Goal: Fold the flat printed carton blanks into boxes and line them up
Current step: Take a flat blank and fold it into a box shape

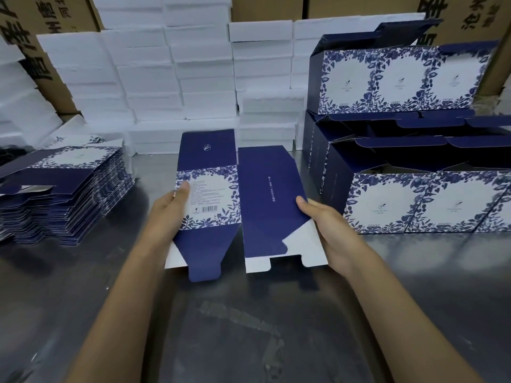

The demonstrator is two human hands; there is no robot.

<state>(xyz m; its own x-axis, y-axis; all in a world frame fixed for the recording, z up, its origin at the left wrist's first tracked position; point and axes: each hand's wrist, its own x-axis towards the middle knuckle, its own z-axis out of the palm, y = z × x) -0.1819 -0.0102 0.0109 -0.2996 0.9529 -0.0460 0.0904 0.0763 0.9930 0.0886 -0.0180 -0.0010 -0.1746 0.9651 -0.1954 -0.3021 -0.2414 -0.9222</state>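
Observation:
A flat carton blank (221, 194), navy blue with a white and blue floral panel and a barcode, is held up above the middle of the grey table. My left hand (172, 201) grips its left edge, thumb on the floral panel. My right hand (322, 225) grips its right edge, thumb on the navy panel. A tall stack of flat blanks (69, 194) lies at the left. Folded boxes (420, 200) with open tops stand in rows at the right, and more folded boxes (398, 78) are stacked above and behind them.
The grey table (221, 327) runs toward me under my forearms. White foam blocks (171, 73) are piled along the back. Brown shipping cartons (41, 29) with black print stand behind them at the left and right.

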